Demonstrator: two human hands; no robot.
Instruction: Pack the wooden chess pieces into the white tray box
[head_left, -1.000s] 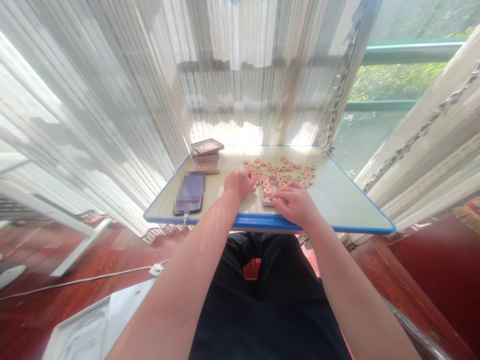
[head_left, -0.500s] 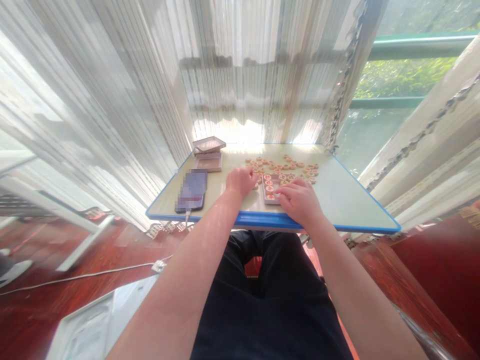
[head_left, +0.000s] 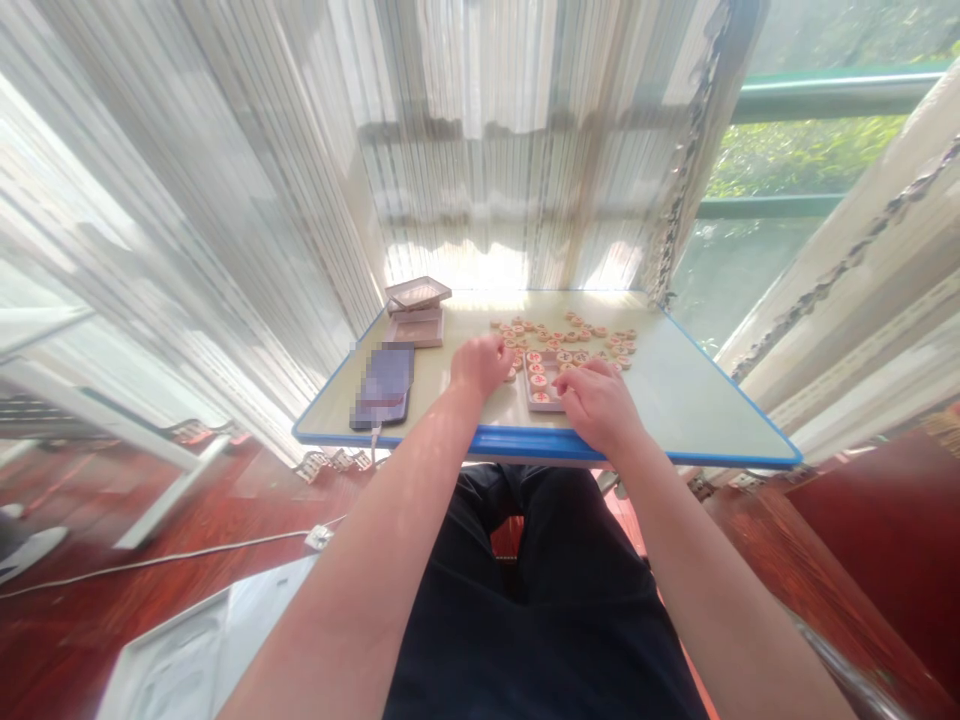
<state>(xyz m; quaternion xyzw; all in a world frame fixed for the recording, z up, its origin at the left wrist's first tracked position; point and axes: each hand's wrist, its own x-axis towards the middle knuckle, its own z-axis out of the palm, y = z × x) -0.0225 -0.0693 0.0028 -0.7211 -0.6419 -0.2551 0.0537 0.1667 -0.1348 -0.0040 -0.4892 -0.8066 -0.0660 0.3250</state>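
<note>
Near the table's front edge sits a shallow tray-like box (head_left: 546, 406), with a column of red-marked Chinese chess pieces (head_left: 538, 381) along its left side and dark-marked pieces (head_left: 580, 356) at its far side. My right hand (head_left: 597, 400) is over the box's right part, fingers bent and drawn together, fingertips just right of the red column. Whatever is under those fingers is hidden. My left hand (head_left: 481, 364) is curled closed left of the box, beside loose Chinese chess pieces (head_left: 541, 330); its palm is out of sight.
Loose pieces are scattered beyond the box. At the table's left are an open empty box (head_left: 417, 342), a lid-like frame (head_left: 418, 291) and a phone (head_left: 384, 385) with a cable. Sheer curtains (head_left: 480, 150) hang behind the blue-edged table (head_left: 720, 430).
My right fingertips have shifted slightly back from the red column, and its nearest piece shows more fully. My left hand stays in place.
</note>
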